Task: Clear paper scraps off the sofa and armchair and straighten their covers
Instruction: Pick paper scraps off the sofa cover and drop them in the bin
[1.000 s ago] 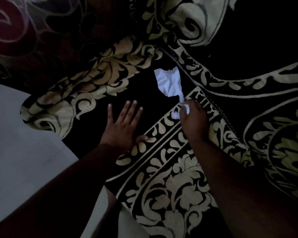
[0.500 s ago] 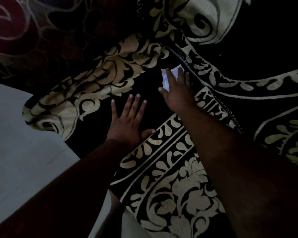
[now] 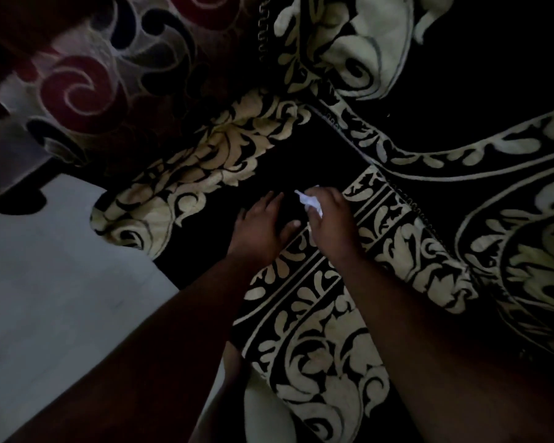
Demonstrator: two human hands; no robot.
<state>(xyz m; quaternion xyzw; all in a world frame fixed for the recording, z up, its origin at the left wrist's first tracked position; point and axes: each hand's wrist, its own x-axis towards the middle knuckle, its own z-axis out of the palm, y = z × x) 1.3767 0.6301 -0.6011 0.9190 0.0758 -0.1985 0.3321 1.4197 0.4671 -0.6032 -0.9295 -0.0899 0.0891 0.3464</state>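
Observation:
A black cover with cream leaf patterns (image 3: 317,314) lies over the seat in dim light. My right hand (image 3: 333,225) grips a crumpled white paper scrap (image 3: 309,201), which sticks out past its thumb side just above the cover. My left hand (image 3: 259,228) lies flat on the dark part of the cover right beside it, fingers straight and pointing away from me. Much of the scrap is hidden inside my right fist.
A bunched fold of the cover (image 3: 186,187) hangs over the seat's left edge. Pale floor (image 3: 61,298) lies at the lower left. A red-and-grey swirl fabric (image 3: 87,81) and a dark wooden furniture part (image 3: 10,161) are at the upper left.
My right hand reached up to the white paper on the cover, took hold of it and drew it back beside my left hand. The left hand stayed flat on the cover.

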